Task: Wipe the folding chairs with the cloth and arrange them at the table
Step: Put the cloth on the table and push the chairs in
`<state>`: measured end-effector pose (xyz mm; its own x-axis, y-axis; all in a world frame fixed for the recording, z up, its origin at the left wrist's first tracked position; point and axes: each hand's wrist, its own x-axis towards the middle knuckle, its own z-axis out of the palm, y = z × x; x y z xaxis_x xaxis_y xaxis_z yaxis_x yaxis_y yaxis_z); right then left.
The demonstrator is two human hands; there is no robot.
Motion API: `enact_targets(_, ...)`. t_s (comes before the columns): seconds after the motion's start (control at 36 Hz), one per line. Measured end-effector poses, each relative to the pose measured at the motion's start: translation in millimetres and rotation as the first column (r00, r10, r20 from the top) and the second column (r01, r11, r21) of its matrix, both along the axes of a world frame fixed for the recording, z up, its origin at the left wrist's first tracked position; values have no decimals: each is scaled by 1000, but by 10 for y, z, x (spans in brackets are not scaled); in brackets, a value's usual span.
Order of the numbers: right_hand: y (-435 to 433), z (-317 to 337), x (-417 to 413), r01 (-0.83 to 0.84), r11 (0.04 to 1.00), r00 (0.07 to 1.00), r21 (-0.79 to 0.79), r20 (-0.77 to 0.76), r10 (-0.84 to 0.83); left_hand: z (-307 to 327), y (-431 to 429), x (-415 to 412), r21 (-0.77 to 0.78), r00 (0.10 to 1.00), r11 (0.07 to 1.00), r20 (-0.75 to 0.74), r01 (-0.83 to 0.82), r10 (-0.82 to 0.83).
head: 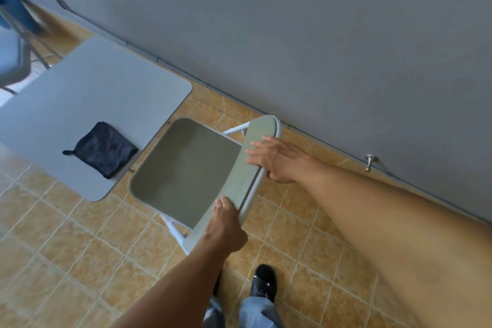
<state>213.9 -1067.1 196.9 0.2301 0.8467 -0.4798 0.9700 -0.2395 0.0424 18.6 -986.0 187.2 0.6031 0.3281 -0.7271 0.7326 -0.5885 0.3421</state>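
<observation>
Head view: both hands (277, 160) on chair backrest (255, 168).

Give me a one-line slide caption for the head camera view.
Both hands, left hand and right hand, grip the backrest of an unfolded folding chair beside the table, where the dark cloth lies folded.

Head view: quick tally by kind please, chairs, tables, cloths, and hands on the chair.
Folding chairs: 1, the folding chair at the table's corner
Tables: 1, the grey table
Cloths: 1, the dark cloth on the table
Hands on chair: 2, left hand and right hand
Total: 5
</observation>
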Motion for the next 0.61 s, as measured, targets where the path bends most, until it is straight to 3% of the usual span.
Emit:
enact_targets(0.08,133,-4,-35,0,998,1000,-59,17,1,-34,97,-15,-6,999,1000,28,17,-17)
enact_targets(0.42,510,-108,-32,28,1000,990,3,136,-28,-113,443,101,-24,999,999,26,32,-31)
enact_targets(0.61,810,-119,17,104,993,984,-49,151,-95,-168,595,177,-19,999,999,18,34,-34)
